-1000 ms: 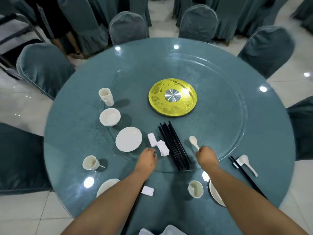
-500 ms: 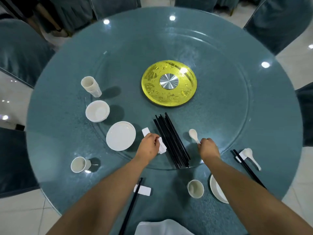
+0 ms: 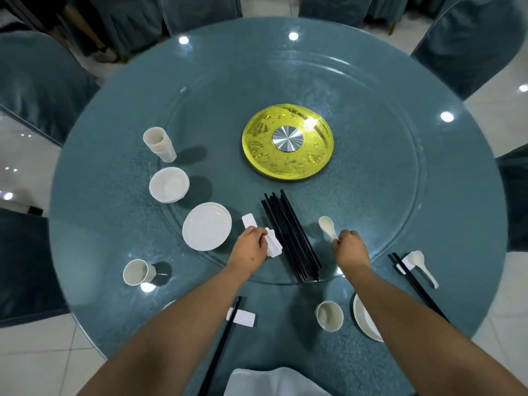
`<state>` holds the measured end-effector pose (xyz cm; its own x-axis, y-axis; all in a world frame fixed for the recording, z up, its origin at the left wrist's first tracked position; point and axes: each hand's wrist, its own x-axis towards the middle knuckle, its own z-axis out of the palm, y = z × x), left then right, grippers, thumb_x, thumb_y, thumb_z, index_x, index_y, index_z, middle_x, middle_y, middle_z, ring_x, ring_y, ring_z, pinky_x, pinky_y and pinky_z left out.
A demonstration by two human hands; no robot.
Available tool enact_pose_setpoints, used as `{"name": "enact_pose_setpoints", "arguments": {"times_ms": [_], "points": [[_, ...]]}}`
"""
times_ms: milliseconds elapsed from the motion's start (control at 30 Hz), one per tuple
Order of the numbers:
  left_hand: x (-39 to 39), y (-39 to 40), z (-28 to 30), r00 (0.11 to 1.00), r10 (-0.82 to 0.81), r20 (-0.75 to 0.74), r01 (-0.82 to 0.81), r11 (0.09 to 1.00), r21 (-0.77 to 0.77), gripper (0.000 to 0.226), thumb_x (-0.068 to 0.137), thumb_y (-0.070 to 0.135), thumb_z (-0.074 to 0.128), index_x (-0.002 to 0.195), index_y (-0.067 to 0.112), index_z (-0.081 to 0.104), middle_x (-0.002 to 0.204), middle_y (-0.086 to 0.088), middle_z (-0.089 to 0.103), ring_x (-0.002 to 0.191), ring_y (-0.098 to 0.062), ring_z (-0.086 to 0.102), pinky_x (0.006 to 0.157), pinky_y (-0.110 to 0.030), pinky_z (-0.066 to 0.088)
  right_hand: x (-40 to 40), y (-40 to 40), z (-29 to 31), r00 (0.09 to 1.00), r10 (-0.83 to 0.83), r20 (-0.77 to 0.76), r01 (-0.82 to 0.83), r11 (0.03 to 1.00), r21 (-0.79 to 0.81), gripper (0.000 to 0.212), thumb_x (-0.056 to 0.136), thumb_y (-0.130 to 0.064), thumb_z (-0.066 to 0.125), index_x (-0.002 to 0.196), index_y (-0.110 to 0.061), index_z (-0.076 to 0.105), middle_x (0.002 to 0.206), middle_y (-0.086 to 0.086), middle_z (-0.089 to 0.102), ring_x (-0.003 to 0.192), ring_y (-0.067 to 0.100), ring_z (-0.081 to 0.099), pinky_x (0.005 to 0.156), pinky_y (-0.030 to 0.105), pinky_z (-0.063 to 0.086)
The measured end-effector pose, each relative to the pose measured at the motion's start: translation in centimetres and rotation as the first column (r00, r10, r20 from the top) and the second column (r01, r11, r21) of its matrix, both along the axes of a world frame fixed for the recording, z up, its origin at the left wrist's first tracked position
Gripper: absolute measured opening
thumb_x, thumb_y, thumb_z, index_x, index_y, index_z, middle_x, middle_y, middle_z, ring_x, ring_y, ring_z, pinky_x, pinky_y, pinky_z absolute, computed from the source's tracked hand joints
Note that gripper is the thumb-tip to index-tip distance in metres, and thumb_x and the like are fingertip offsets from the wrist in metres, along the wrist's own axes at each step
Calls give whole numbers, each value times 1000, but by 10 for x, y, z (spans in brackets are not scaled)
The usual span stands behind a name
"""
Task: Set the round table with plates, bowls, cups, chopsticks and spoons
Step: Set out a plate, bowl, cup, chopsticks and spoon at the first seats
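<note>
Cups (image 3: 160,144) stand stacked at the far left of the round table (image 3: 457,195), with a stack of bowls (image 3: 169,184) and a stack of plates (image 3: 207,226) nearer, and a single cup (image 3: 137,272) by the near left edge. Just right of the plates, the left hand (image 3: 249,250) pinches a white chopstick rest (image 3: 273,246) beside the bundle of black chopsticks (image 3: 291,235). Right of the bundle, the right hand (image 3: 351,247) grips the handle of a white spoon (image 3: 327,226); further right a second spoon (image 3: 420,262) lies beside a chopstick pair (image 3: 414,284).

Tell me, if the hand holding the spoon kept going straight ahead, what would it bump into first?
Probably the golden turntable disc. The right hand points its white spoon up and slightly left across bare glass, though the line may just pass the disc's edge.
</note>
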<state>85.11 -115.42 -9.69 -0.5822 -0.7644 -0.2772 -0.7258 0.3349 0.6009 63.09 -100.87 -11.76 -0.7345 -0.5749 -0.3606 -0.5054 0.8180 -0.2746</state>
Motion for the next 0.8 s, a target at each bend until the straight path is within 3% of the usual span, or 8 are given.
{"name": "enact_pose_setpoints", "arguments": {"times_ms": [167,267,433,667,800], "points": [[16,4,11,1000,27,-7,-27,999,-27,26,94,12,47,110,7,67,109,-8,62,98,-23,61,89,-28,46,19,-7,19,994,-42,101,55,991,-123,17,91,-21,59,88,-4,63,81,11,64,67,22,52,62,26,37],[33,8,19,997,73,5,-73,997,-24,27,95,11,46,111,7,68,111,-9,63,101,-22,61,92,-25,44,45,-12,35,988,-25,152,52,983,-175,16,89,-24,59,85,-9,64,70,4,58,70,25,57,63,25,40],[81,26,28,984,176,13,-176,984,-13,30,94,11,45,116,8,65,118,-9,62,108,-22,58,95,-23,41,123,-17,51,945,52,322,19,977,-212,16,86,-28,62,82,-13,63,80,8,70,76,25,65,71,30,52],[137,49,25,964,263,40,-264,964,42,33,97,12,43,123,5,61,127,-11,60,117,-25,56,104,-28,40,212,1,40,882,82,464,-80,997,-24,23,83,-22,59,62,-16,54,71,8,72,69,23,68,63,29,53],[162,68,16,956,288,48,-291,954,70,32,95,14,45,121,7,63,125,-11,62,114,-26,58,101,-27,41,238,28,17,866,29,499,-95,990,106,27,85,-17,58,59,-14,55,58,5,68,45,12,59,51,19,50]]}}
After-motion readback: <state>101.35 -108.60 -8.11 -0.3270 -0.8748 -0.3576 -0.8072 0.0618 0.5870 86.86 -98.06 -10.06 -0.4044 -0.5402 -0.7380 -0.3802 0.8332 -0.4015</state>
